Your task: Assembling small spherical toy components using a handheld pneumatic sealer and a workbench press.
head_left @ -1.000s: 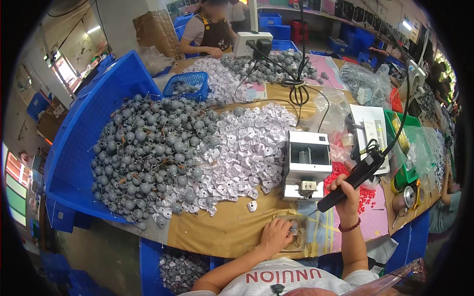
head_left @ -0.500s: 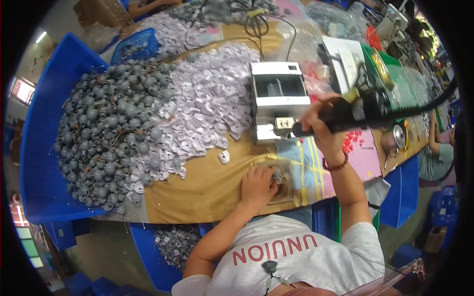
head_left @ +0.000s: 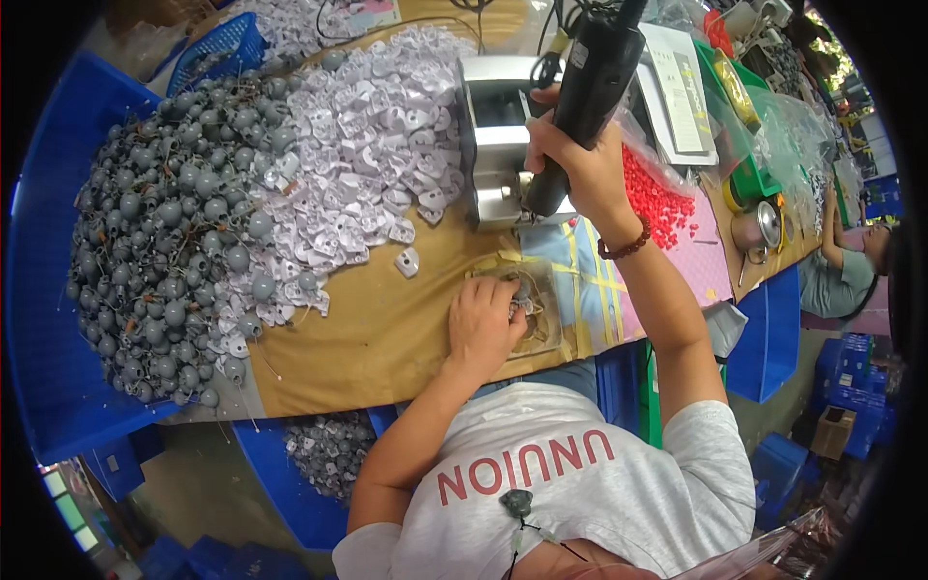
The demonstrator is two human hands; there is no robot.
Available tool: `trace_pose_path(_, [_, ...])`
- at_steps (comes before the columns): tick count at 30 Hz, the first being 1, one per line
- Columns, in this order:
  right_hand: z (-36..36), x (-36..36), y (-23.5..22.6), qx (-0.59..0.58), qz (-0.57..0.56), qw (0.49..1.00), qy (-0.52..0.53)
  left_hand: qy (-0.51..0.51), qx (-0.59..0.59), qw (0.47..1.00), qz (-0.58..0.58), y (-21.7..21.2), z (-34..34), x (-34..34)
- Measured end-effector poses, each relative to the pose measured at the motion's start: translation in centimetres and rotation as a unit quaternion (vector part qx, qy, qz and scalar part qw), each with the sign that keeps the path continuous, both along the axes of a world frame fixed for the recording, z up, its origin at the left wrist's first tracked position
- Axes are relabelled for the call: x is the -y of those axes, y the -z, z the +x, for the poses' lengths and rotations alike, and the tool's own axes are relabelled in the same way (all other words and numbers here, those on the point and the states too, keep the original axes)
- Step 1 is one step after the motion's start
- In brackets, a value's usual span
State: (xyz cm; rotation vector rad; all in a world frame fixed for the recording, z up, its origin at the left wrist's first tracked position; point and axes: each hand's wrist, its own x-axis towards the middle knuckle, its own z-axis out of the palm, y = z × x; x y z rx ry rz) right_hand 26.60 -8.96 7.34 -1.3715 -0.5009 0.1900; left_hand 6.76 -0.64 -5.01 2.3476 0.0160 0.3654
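In my right hand [head_left: 585, 174] is a black electric screwdriver [head_left: 604, 72], tilted, its lower end beside the silver screw feeder box [head_left: 495, 140]. The fingers wrap round its body; the tip is hard to make out. My left hand [head_left: 483, 324] rests at the table's near edge, fingers closed on a small grey part [head_left: 523, 290]. That part sits in a square, see-through holder [head_left: 546, 333] taped down with yellow strips. My fingers hide much of the part.
Grey round parts with wires [head_left: 174, 222] fill the left side beside a blue bin [head_left: 39, 290]. White plastic pieces [head_left: 377, 126] are heaped in the middle. Red bits [head_left: 657, 198] lie right of the feeder. Another person [head_left: 841, 275] sits far right.
My right hand has swung the screwdriver from lying sideways to a steeper tilt, at the feeder's right side. My left hand stays at the holder. The whole view has shifted slightly.
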Motion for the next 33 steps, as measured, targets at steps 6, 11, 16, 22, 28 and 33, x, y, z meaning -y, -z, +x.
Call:
trace_pose_path(6, [-6.3,3.1,1.0,-0.062,0.042,0.996,-0.051,0.000,0.000,1.000,0.015,0.5,-0.1,0.2])
trace_pose_path(11, [-9.2,4.8,4.6,-0.009,0.000,0.998,-0.057,-0.016,0.033,0.999,0.023,0.8,0.0,0.2])
trace_pose_path(16, [-9.6,5.3,5.2,0.026,0.021,0.995,-0.091,-0.007,0.036,0.999,0.011,0.7,0.2,0.0])
trace_pose_path(22, [-10.0,5.0,6.0,0.066,0.065,0.984,-0.150,0.007,0.015,1.000,-0.002,0.6,0.3,-0.3])
trace_pose_path(28, [-9.8,6.2,6.3,0.153,0.048,0.952,-0.260,0.018,-0.004,1.000,0.003,0.6,0.2,-0.7])
trace_pose_path(33, [-11.6,7.0,6.0,-0.043,0.049,0.972,-0.226,0.024,-0.022,0.999,-0.011,0.4,0.0,-0.7])
